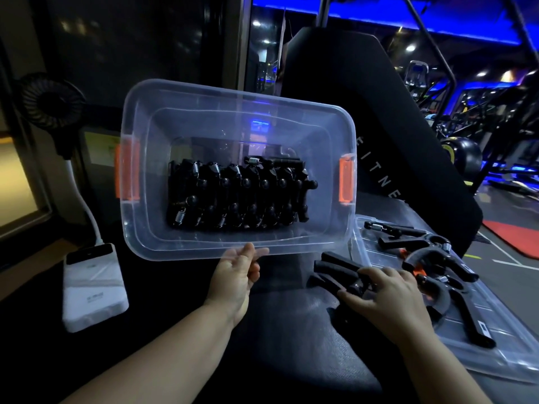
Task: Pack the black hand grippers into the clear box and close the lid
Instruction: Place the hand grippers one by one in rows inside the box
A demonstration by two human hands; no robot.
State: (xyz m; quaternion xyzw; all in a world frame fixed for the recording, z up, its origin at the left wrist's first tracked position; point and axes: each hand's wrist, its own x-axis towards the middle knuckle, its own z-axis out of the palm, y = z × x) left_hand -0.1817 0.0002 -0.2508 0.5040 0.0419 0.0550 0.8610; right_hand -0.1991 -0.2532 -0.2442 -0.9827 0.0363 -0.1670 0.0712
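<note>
Pinching clear box (140,217) rim: left hand (237,277); right hand (389,297) grasps black hand gripper (338,265).

A small round black fan with a grille (51,99) stands at the left on a white bent neck (84,205), which curves down to the far end of a white rectangular power bank (93,290). The power bank lies flat on the dark textured padded surface (291,354). Behind it, a window-like panel (17,182) glows warm yellow. A black padded backrest (379,118) rises at the far side of the surface, tilted, with white letters along its lower part. Beyond it, dark gym machines (481,112) stand under blue ceiling light strips (364,8). A black ball with yellow marking (462,153) sits near a red floor mat (510,237).
</note>
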